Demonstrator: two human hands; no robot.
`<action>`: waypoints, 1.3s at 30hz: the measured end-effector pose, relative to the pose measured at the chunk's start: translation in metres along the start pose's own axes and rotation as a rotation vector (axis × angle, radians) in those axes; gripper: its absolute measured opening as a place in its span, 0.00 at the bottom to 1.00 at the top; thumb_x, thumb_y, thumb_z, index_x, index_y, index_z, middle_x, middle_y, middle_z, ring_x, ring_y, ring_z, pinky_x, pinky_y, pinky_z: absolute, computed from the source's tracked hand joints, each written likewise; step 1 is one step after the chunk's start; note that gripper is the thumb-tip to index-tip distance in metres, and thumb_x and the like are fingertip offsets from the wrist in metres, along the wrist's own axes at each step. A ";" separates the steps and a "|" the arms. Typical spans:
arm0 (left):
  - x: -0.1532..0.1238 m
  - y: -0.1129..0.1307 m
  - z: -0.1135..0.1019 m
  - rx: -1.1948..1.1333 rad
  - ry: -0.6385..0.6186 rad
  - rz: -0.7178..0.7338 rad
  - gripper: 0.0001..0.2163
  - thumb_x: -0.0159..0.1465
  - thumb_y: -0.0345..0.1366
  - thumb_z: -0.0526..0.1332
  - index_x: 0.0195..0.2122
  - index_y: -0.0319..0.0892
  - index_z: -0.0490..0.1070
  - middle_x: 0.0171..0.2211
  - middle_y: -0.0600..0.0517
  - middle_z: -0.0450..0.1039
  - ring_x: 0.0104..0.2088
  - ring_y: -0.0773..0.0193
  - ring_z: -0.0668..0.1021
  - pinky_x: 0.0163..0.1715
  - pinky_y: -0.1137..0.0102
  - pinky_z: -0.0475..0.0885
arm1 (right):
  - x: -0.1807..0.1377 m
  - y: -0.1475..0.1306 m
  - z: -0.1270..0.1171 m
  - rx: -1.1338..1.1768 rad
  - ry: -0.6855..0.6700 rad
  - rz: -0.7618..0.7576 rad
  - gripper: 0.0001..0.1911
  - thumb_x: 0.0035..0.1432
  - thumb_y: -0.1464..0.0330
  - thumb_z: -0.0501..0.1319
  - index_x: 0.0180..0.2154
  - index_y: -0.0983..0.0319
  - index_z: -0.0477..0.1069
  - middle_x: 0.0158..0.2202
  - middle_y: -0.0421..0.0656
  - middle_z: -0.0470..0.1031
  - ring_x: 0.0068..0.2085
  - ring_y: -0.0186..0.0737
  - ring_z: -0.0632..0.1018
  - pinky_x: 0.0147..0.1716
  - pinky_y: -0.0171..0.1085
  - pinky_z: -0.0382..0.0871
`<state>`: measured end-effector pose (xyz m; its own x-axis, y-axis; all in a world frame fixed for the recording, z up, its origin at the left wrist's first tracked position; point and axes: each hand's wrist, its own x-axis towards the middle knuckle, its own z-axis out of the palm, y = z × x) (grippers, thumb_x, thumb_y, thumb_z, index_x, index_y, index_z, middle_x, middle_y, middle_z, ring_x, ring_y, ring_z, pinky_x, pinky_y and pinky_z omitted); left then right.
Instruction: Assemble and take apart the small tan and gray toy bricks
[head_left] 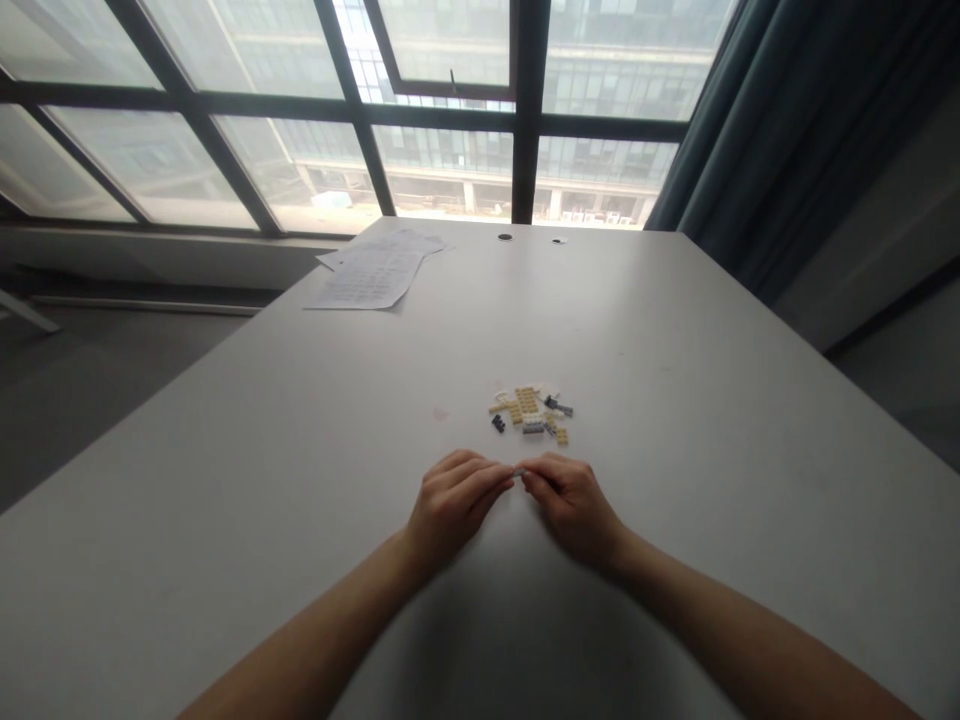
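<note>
My left hand (459, 498) and my right hand (570, 500) meet above the near part of the white table. Between their fingertips is a small grey brick (518, 472), pinched from both sides; most of it is hidden by the fingers. Just beyond the hands lies a loose group of building bricks. In it are a tan plate (527, 400), a black piece (499, 424), a light grey brick (533, 426), a dark grey piece (553, 402) and a small tan brick (562, 436). Some white pieces lie among them.
The white table (360, 380) stretches away to a large window (450, 170). Printed papers (371, 275) overlap at its far left corner. Two round holes, one of them a dark hole (505, 237), show near the far edge. A dark curtain (720, 150) hangs on the right.
</note>
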<state>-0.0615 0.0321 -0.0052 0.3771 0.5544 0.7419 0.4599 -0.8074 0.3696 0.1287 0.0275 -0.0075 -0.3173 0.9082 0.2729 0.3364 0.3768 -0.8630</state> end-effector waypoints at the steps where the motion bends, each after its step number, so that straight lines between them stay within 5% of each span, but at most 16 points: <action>1: 0.000 0.001 0.000 0.001 -0.010 0.018 0.09 0.61 0.27 0.62 0.42 0.42 0.73 0.33 0.51 0.78 0.32 0.66 0.76 0.35 0.71 0.72 | 0.000 0.000 0.000 -0.014 0.000 -0.005 0.10 0.63 0.69 0.56 0.41 0.59 0.77 0.35 0.42 0.77 0.37 0.37 0.76 0.40 0.34 0.66; 8: -0.005 0.002 0.002 0.009 -0.182 0.117 0.08 0.62 0.26 0.60 0.42 0.42 0.71 0.34 0.50 0.78 0.34 0.64 0.75 0.37 0.68 0.70 | -0.002 0.002 0.001 0.017 0.032 -0.067 0.13 0.64 0.72 0.55 0.46 0.59 0.75 0.36 0.43 0.76 0.38 0.37 0.76 0.40 0.34 0.68; 12: -0.006 0.002 0.003 0.016 -0.176 0.080 0.07 0.62 0.26 0.60 0.41 0.42 0.70 0.34 0.49 0.77 0.34 0.64 0.75 0.37 0.68 0.70 | -0.005 0.000 0.002 0.032 0.022 -0.118 0.14 0.64 0.72 0.55 0.48 0.58 0.74 0.37 0.43 0.76 0.38 0.37 0.76 0.41 0.35 0.68; 29: -0.001 0.007 0.003 -0.159 -0.137 -0.359 0.03 0.62 0.28 0.61 0.35 0.42 0.72 0.29 0.53 0.75 0.29 0.69 0.77 0.30 0.76 0.72 | -0.004 0.003 0.002 0.017 0.135 -0.128 0.16 0.61 0.73 0.56 0.50 0.59 0.69 0.35 0.40 0.74 0.32 0.34 0.74 0.37 0.35 0.69; 39: -0.003 0.006 0.003 -0.205 -0.134 -0.380 0.03 0.63 0.30 0.60 0.36 0.41 0.73 0.30 0.51 0.76 0.30 0.68 0.77 0.25 0.78 0.71 | -0.004 0.001 0.000 0.010 0.110 -0.087 0.15 0.61 0.73 0.56 0.49 0.60 0.71 0.35 0.42 0.75 0.33 0.35 0.73 0.37 0.35 0.68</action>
<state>-0.0579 0.0266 -0.0065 0.3187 0.8299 0.4580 0.4224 -0.5569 0.7151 0.1298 0.0244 -0.0092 -0.2454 0.8867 0.3918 0.3030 0.4541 -0.8378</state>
